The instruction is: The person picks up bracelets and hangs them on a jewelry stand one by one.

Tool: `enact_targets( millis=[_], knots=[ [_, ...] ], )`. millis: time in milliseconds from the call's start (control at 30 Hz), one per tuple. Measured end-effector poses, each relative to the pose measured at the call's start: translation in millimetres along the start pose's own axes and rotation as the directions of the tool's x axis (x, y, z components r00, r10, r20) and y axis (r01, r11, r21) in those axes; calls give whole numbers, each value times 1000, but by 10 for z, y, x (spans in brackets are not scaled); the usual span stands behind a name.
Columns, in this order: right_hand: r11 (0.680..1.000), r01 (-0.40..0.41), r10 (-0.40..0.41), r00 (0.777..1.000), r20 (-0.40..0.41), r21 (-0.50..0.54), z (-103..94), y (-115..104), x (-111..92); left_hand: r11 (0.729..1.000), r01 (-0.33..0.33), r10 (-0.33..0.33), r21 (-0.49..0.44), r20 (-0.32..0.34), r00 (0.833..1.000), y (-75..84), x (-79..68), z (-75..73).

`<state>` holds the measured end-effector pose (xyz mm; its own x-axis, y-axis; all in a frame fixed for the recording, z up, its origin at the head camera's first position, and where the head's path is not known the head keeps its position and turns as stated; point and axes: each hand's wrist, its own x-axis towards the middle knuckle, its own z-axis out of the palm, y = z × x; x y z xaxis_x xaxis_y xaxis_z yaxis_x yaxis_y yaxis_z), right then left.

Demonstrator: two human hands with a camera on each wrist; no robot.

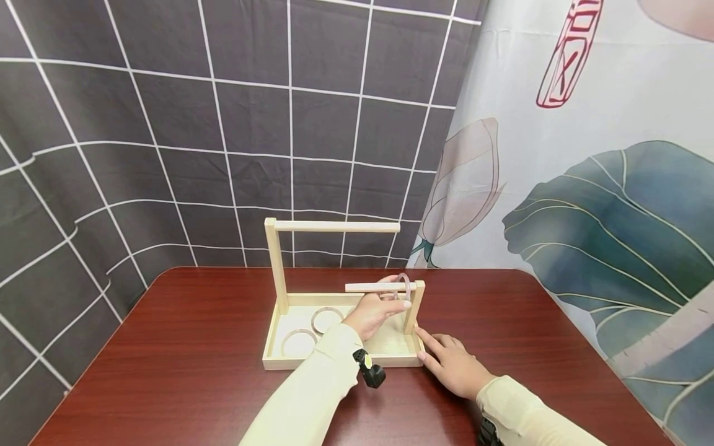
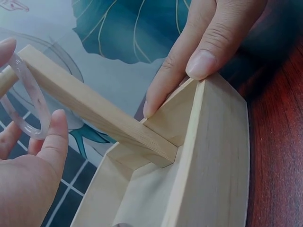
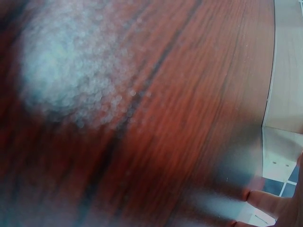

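My left hand [image 1: 368, 314] pinches a pale translucent bangle [image 2: 36, 90] between thumb and fingers. The bangle loops around the lower wooden bar [image 1: 365, 287], close to its post [image 2: 94, 101]. That bar belongs to a light wooden stand with a shallow tray base [image 1: 284, 364]. My right hand [image 1: 458, 367] rests at the tray's right end, its fingertips on the rim near the front corner. Inside the tray's left half lie two more bangles, one nearer the front [image 1: 298, 330] and another bangle [image 1: 327, 308] just behind it.
A taller post [image 1: 276, 266] at the tray's left carries a higher bar [image 1: 340, 227], with nothing hung on it. The stand sits on a dark red wooden table [image 1: 184, 347]. Behind are a grey checked curtain [image 1: 251, 118] and a white lotus-print curtain [image 1: 513, 80].
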<state>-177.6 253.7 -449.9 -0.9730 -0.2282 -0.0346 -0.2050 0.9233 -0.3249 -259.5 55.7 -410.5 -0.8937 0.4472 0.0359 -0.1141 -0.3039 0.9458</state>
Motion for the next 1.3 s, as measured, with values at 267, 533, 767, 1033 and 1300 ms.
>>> enact_targets(
  millis=[267,533,767,1033,1300],
  knots=[
    [1000,-14,14,1000,22,12,-21,-42,-5,1000,1,-1,-1,-2,1000,-16,10,27],
    [1000,-17,17,1000,23,22,-18,-70,-16,999,4,-4,34,-8,1000,-49,26,34],
    [1000,-5,4,1000,13,23,-12,-72,-8,1000,-4,4,8,2,1000,-73,25,45],
    [1000,-11,11,1000,12,14,-6,-43,-9,1000,5,-5,4,-1,1000,-81,40,81],
    [1000,0,0,1000,-16,0,3,-16,-9,1000,28,-28,13,0,1000,-85,72,96]
  ],
)
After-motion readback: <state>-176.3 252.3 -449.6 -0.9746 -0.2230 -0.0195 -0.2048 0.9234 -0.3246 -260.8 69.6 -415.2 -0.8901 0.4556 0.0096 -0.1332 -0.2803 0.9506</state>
